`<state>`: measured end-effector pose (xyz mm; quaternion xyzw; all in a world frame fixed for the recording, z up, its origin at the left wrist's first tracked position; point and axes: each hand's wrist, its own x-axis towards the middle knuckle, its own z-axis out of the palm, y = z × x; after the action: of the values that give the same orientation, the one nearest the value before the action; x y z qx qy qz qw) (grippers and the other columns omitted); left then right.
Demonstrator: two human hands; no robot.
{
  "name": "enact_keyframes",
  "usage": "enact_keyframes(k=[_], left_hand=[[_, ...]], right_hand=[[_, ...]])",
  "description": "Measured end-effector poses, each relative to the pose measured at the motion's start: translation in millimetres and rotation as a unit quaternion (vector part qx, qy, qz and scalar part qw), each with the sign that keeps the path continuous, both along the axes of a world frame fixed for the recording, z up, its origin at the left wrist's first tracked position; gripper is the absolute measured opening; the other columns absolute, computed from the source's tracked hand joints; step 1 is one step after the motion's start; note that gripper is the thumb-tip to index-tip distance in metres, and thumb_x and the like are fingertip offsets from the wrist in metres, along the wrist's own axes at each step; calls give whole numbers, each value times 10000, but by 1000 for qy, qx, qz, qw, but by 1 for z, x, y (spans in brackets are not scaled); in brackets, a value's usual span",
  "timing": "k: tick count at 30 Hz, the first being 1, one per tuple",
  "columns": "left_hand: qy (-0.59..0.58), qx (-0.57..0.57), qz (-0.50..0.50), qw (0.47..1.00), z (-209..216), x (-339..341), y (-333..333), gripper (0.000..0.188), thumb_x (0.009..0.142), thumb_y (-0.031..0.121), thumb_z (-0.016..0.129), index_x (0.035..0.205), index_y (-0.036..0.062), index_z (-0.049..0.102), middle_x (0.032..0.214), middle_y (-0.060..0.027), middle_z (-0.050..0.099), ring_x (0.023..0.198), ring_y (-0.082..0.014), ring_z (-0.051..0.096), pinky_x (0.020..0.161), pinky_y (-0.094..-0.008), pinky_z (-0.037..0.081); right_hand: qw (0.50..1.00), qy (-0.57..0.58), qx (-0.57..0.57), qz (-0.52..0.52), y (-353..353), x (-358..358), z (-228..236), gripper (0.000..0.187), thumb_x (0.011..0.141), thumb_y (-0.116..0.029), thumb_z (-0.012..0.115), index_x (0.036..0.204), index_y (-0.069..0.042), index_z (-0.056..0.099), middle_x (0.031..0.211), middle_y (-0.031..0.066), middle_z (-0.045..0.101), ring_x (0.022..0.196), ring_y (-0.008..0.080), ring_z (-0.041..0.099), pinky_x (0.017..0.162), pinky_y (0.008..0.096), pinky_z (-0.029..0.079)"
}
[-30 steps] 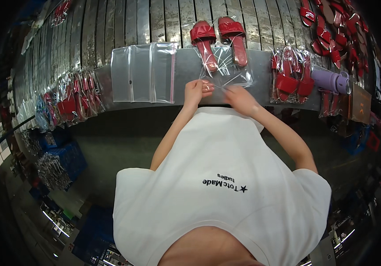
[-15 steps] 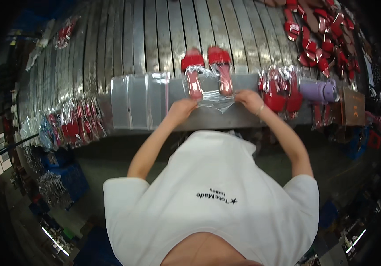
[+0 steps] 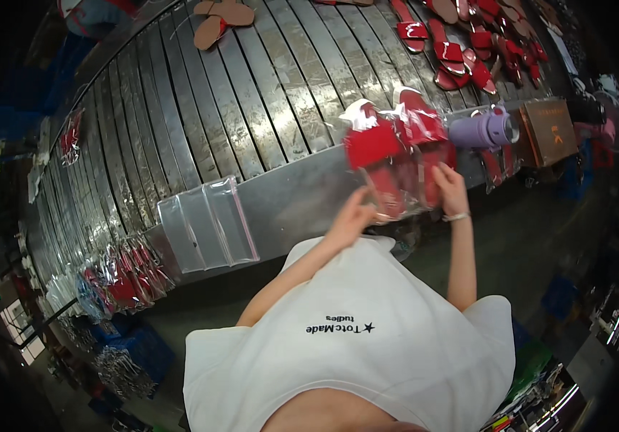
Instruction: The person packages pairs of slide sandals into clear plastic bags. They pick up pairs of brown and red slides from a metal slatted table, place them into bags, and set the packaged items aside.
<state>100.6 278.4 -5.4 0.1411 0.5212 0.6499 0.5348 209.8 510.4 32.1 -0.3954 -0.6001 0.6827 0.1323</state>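
A clear plastic bag holding a pair of red sandals (image 3: 394,147) is lifted off the metal table's front edge (image 3: 288,194). My left hand (image 3: 352,214) grips the bag's lower left corner. My right hand (image 3: 450,189), with a bracelet at the wrist, holds its lower right side. The sandals' toes point away from me and the bag crinkles around them.
A stack of empty clear bags (image 3: 207,223) lies on the table edge to the left. Bagged red sandals (image 3: 123,277) are piled at lower left. Loose red sandals (image 3: 460,43), a purple bottle (image 3: 483,129) and a brown box (image 3: 550,128) sit at right; tan soles (image 3: 223,18) far back.
The bagged sandals have gone from lying flat on the table to being lifted in both hands and carried right. The view has swung left, so the empty bags now sit further left.
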Motion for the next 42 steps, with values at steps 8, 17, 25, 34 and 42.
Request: enact_keyframes(k=[8, 17, 25, 34, 42], left_hand=[[382, -126, -150, 903, -31, -199, 34, 633, 833, 270, 618, 1355, 75, 318, 1321, -156, 441, 1266, -277, 376, 1045, -389, 297], [806, -358, -43, 469, -80, -584, 15, 609, 735, 1, 558, 1278, 240, 419, 1259, -75, 479, 1172, -273, 462, 881, -393, 450], [792, -375, -220, 428, -30, -566, 62, 297, 813, 95, 504, 1054, 200, 644, 1207, -52, 516, 1196, -244, 439, 928, -457, 401], [734, -563, -303, 230, -70, -574, 58, 389, 876, 264, 471, 1232, 132, 558, 1521, -65, 68, 1398, -255, 57, 1076, -539, 105], [820, -285, -176, 464, -42, -580, 39, 284, 835, 125, 506, 1100, 80, 598, 1362, -72, 385, 1196, -250, 421, 963, -379, 390]], right_hand=[[974, -170, 144, -37, 55, 61, -79, 265, 868, -211, 624, 940, 43, 600, 812, 9, 591, 743, 80, 515, 677, 228, 431], [799, -337, 497, -21, 19, -18, -1, 362, 807, -195, 653, 1091, 8, 556, 1069, 169, 561, 1008, 319, 523, 888, 409, 391], [981, -82, 162, 60, -50, -151, -11, 260, 805, -64, 639, 1045, 8, 570, 974, 102, 608, 905, 194, 581, 811, 304, 457], [968, -106, 187, 127, -106, -107, -25, 150, 808, -64, 627, 938, 5, 602, 865, 108, 621, 793, 183, 625, 718, 283, 484], [991, -107, 51, 66, -124, -102, -60, 115, 836, -67, 620, 937, -13, 609, 840, 15, 622, 782, 73, 579, 695, 210, 452]])
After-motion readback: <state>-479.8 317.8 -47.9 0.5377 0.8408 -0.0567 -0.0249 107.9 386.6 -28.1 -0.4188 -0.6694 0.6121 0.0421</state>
